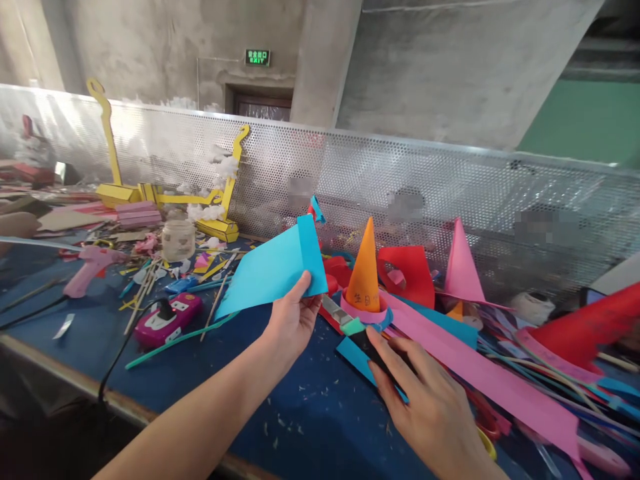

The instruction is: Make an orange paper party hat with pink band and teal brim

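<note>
The left hand (293, 320) holds a folded sheet of turquoise craft paper (273, 270) up off the blue surface (310, 427), thumb on top and fingers (311, 308) pinched closed on its lower right corner, so the sheet hangs tilted and free of the clutter below. The right hand (430, 407) lies low at the near right, its fingers curled around the black handle of a utility knife (350, 323) with a green slider; the blade points far-left, towards the sheet, and rests just above the surface, seemingly held ready rather than pressed down.

Just beyond the knife stands 1 orange paper cone (365, 270), upright in a pink paper ring. A long pink paper strip (480, 373) runs from there to the near right. Further right stands a pink paper cone (463, 267). Off to the left lie a pink glue gun (87, 267) and a magenta plastic gadget (167, 319), well apart from both hands. A perforated metal screen (450, 193) closes the far edge.
</note>
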A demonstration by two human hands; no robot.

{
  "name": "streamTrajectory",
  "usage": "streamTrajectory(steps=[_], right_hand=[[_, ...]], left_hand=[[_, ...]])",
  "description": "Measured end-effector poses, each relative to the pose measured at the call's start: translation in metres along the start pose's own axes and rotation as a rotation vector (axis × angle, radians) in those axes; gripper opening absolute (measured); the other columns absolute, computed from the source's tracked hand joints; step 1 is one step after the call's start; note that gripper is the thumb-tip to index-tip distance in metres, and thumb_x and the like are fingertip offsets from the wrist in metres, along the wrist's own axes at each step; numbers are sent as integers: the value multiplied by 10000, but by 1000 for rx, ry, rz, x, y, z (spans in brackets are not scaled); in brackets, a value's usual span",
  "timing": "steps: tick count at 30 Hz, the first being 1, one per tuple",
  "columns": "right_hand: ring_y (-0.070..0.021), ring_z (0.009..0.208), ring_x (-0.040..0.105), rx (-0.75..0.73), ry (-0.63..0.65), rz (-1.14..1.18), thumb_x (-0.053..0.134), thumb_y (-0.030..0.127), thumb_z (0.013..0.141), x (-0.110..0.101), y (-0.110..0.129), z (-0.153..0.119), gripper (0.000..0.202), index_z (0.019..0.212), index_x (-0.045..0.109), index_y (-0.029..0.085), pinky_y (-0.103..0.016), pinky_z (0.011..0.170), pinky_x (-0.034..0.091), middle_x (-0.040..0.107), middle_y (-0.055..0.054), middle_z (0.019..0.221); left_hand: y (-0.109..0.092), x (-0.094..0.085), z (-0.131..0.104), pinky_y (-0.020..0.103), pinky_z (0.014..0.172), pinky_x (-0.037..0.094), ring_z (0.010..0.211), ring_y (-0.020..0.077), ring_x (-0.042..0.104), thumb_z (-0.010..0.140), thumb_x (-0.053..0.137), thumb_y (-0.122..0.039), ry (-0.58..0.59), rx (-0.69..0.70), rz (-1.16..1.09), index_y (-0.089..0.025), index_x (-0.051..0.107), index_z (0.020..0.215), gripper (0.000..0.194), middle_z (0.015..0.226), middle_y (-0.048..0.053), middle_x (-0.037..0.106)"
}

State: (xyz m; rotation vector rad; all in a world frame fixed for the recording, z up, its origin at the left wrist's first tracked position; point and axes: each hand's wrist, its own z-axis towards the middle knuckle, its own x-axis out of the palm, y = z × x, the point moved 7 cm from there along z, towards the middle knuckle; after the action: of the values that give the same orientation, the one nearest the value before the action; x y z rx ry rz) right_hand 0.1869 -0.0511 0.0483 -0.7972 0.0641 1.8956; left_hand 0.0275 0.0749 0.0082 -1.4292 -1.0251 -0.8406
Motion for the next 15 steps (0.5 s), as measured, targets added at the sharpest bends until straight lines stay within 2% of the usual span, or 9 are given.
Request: streamTrajectory(steps=[15], right_hand=[[-223,850,646,-7,-22,-38,562,216,921,-3,2,0,389,1307,582,171,-331,674,499,620,-97,966]], left_hand=[[-2,0,-1,261,642,590,648,141,681,797,722,-111,18,45,4,-127,681,934,144,848,65,741]])
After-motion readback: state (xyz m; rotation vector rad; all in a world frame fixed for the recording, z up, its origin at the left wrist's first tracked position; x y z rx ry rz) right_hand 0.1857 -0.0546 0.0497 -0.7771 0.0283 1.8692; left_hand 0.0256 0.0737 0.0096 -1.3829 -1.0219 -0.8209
